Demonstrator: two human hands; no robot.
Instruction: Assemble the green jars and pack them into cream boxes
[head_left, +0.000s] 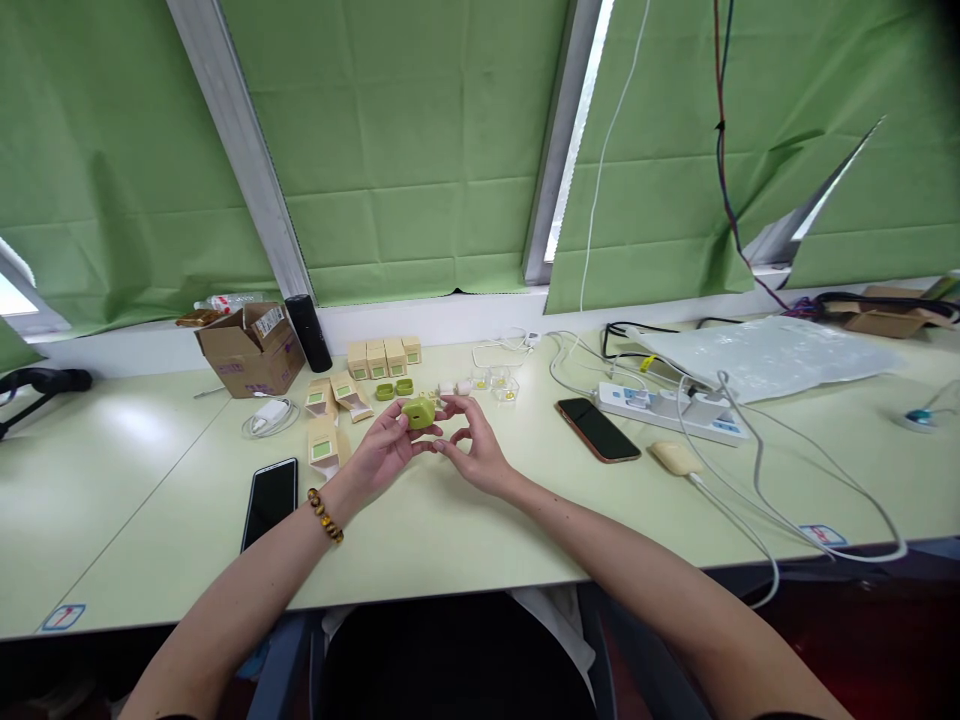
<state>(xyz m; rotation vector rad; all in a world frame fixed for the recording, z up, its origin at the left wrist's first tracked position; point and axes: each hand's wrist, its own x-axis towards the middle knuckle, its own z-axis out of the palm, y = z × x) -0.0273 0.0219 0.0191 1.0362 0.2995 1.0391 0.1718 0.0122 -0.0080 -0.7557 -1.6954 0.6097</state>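
The left hand (381, 452) pinches a small, rounded, dark-marked green case (421, 411). Whether the curled right hand (482, 455) grasps anything, I cannot tell.

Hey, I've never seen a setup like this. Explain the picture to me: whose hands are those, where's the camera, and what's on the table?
There's no machine here: these are a person's own bare hands, filmed by one camera worn on the head, looking forward and down. The left hand holds a small green case-like object. The right hand is curled close beside it; whether it grips anything is hard to tell. On the pale table, beyond the hands, are small cardboard boxes. One phone lies at the left, another phone at the right, near a white power strip. Farther back on the left stand a bigger cardboard carton and a black cylinder.
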